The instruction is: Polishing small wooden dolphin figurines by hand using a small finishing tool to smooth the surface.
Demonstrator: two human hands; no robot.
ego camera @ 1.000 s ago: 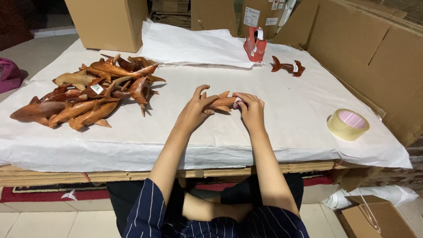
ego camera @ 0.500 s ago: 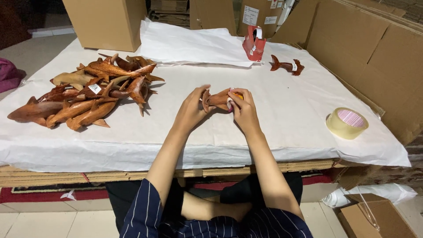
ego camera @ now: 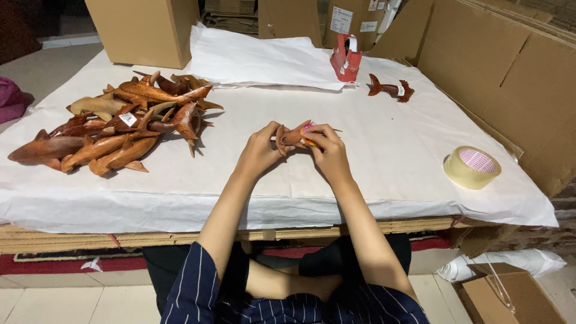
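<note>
Above the middle of the white paper sheet (ego camera: pixel 372 156), my left hand (ego camera: pixel 259 151) and right hand (ego camera: pixel 327 150) hold one small wooden fish carving (ego camera: pixel 292 137) between them, fingers of both curled closed on it. A pile of larger wooden fish (ego camera: pixel 114 129) lies well to the left; a tape roll (ego camera: pixel 472 167) sits at the right, a second small carving (ego camera: pixel 390 89) farther back beside a red tape dispenser (ego camera: pixel 346 57).

Reddish-brown wooden fish carvings (ego camera: pixel 114 129), white paper sheet (ego camera: pixel 384 150), navy pinstriped sleeves (ego camera: pixel 192 288)
</note>
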